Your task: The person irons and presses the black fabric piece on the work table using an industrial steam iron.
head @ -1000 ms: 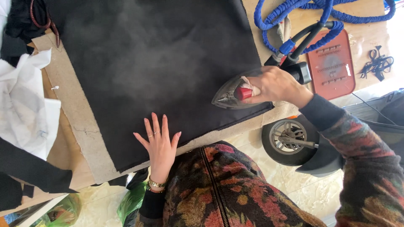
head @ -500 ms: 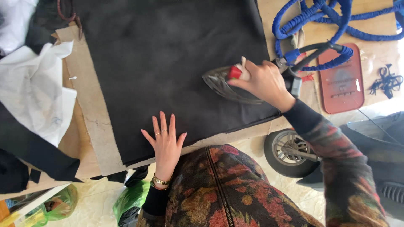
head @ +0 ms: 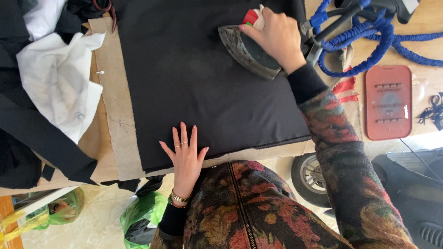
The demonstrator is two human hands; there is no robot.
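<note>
A large piece of black fabric (head: 194, 78) lies flat on a beige padded board (head: 110, 115). My right hand (head: 274, 34) grips the handle of a steam iron (head: 247, 50), whose soleplate rests on the far right part of the fabric. My left hand (head: 184, 154) lies flat, fingers spread, on the near edge of the black fabric, holding nothing. A blue coiled hose (head: 364, 37) runs from the iron's rear across the table to the right.
A reddish iron rest pad (head: 387, 101) lies on the wooden table at right. White cloth (head: 60, 83) and more black cloth (head: 32, 138) pile up at left. Green bags (head: 143, 216) sit on the floor below; a wheel (head: 309, 177) shows under the table edge.
My right hand has pushed the iron away from me across the black fabric, toward its far edge. My left hand stays pressed on the near edge.
</note>
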